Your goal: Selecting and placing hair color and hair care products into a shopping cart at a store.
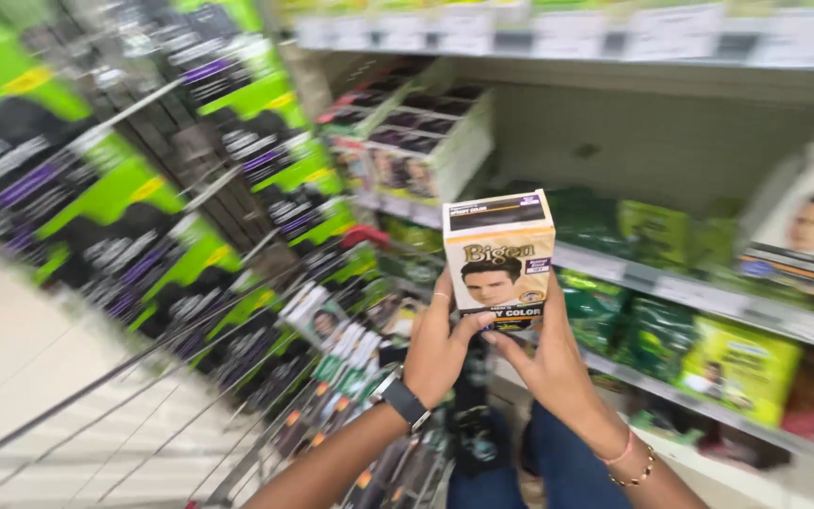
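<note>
I hold a small cream and black carton (499, 253) with a portrait printed on its front, upright in front of a store shelf. My left hand (437, 347), with a dark watch on the wrist, grips its lower left side. My right hand (546, 363), with thin bracelets on the wrist, supports its lower right corner from below. Both hands touch the carton at its bottom edge.
A wire cart (266, 377) at the left is packed with several green and black cartons (134, 236). Store shelves (708, 302) at the right hold green packets (657, 330) and more boxes (426, 151). Pale floor (11, 358) shows at the lower left.
</note>
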